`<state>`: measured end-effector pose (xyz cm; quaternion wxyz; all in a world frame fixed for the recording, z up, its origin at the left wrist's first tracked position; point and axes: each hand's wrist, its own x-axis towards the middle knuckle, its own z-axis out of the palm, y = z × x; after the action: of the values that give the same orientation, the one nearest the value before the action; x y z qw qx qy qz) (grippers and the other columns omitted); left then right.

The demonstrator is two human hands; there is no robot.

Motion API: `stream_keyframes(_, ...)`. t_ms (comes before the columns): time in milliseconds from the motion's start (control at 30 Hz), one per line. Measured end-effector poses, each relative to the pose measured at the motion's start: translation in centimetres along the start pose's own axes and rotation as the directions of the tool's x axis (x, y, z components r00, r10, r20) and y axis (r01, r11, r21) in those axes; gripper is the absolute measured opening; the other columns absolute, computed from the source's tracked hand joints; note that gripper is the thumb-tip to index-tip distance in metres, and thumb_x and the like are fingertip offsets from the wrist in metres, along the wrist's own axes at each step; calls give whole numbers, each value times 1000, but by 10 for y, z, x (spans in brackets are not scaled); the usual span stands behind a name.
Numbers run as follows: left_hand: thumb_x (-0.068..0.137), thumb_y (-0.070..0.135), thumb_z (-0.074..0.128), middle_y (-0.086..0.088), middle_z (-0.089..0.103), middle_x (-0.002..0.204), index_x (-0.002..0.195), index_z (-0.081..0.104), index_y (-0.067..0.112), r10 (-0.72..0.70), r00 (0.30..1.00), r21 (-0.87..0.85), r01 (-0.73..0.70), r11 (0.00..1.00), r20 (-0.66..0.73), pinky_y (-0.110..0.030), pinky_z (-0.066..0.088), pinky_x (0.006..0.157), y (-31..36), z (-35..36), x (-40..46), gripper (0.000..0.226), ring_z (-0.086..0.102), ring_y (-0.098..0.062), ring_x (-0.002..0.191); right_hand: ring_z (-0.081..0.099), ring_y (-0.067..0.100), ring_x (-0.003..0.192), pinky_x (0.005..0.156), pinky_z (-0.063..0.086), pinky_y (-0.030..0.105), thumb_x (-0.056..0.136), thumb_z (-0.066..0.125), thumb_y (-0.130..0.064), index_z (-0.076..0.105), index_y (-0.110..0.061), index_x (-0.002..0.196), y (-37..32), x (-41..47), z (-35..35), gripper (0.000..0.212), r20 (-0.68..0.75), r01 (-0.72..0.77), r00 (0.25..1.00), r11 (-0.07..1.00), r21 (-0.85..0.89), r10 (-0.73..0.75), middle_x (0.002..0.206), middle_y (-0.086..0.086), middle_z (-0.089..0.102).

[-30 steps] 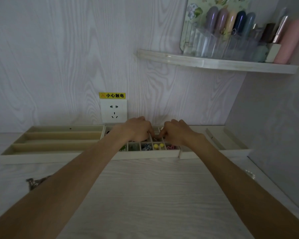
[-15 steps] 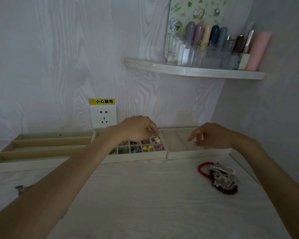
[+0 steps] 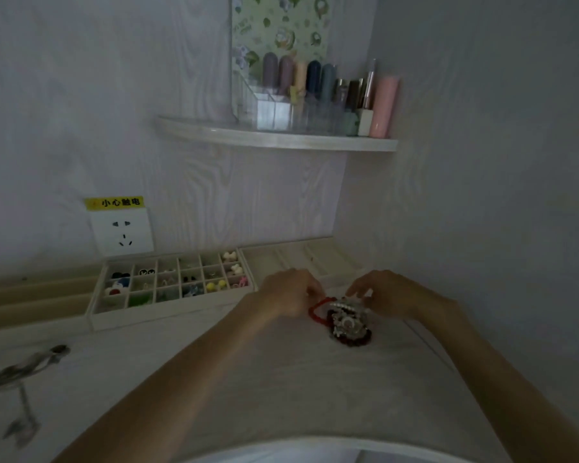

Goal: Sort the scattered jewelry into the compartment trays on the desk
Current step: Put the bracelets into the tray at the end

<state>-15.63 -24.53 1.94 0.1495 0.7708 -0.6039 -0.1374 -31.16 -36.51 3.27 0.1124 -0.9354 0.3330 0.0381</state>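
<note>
A heap of bracelets (image 3: pixel 348 324), silver and dark red beads, lies on the desk at the right. A red bracelet (image 3: pixel 316 310) loops out of its left side. My left hand (image 3: pixel 288 292) has its fingers curled at the upper end of the red bracelet and seems to pinch it. My right hand (image 3: pixel 393 294) curves its fingertips down onto the top of the heap; a grip does not show. Behind stands the grid tray (image 3: pixel 168 317) with small earrings and charms in several cells. A shallow tray (image 3: pixel 301 257) sits to its right.
A long-slot tray (image 3: pixel 30 307) lies at the far left against the wall. A silver necklace (image 3: pixel 20 369) is spread on the desk at the left edge. A wall socket (image 3: pixel 122 232) and a corner shelf (image 3: pixel 281 140) with cosmetics are above.
My left hand left the grid tray and moved right to the bracelet heap. My right hand came forward from the shallow tray onto the heap. The view turned right and down.
</note>
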Motion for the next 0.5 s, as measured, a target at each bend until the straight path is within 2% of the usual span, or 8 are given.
stream_keyframes(67,96,37,48,8,63,124,116,66,33,16,1000,-21,-15,1000,16,-30,47,92,2,7,5,27,59,-16,111,55,17,110,93,43,24,92,54,-19,56,-21,125,6,1,6,33,-19,-60,998,998,18,61,127,2,56)
stream_keyframes(133,97,38,45,7,63,124,116,66,31,3,1000,-67,-2,998,12,-32,47,92,3,10,8,29,58,-17,112,60,20,104,91,47,29,91,54,-25,66,-15,110,8,3,10,25,-42,-115,992,989,89,119,117,5,63)
stream_keyframes(167,97,38,46,7,63,123,116,66,30,-11,1000,-87,13,996,14,-33,46,94,3,10,10,29,58,-17,112,62,20,99,86,50,30,90,54,-28,70,-12,98,8,5,11,24,-54,-144,987,980,136,152,108,6,67)
stream_keyframes(233,91,37,57,7,65,120,114,68,29,-27,998,-125,34,992,52,-34,47,95,2,10,14,26,60,-15,110,62,20,86,71,47,27,87,58,-38,65,-13,73,6,6,11,29,-84,-198,973,963,182,216,87,5,65)
stream_keyframes(267,87,35,63,7,66,118,113,69,28,-26,997,-153,38,987,77,-34,47,96,0,11,14,27,60,-13,108,62,19,82,67,45,26,84,62,-40,64,-15,69,5,6,12,29,-95,-209,969,960,187,230,82,5,63)
stream_keyframes(367,81,31,70,8,68,115,111,70,28,-17,996,-216,35,976,88,-34,48,96,-6,12,12,30,61,-12,105,65,12,78,67,48,20,78,71,-26,70,-20,70,1,5,15,10,-91,-136,982,959,249,163,84,1,70)
stream_keyframes(433,85,29,66,8,65,119,115,68,27,3,999,-225,9,974,49,-32,47,96,-11,12,9,30,61,-12,106,60,1,66,61,47,13,79,71,-18,68,-26,68,-3,1,12,14,-95,-31,993,947,320,65,77,-8,67)
stream_keyframes(500,87,27,64,8,58,129,127,59,27,24,1000,-224,-21,974,11,-28,45,97,-15,8,4,40,58,-13,111,57,-6,63,62,47,8,80,70,-12,66,-29,68,-6,-2,4,21,-99,68,995,916,396,-31,74,-14,63)
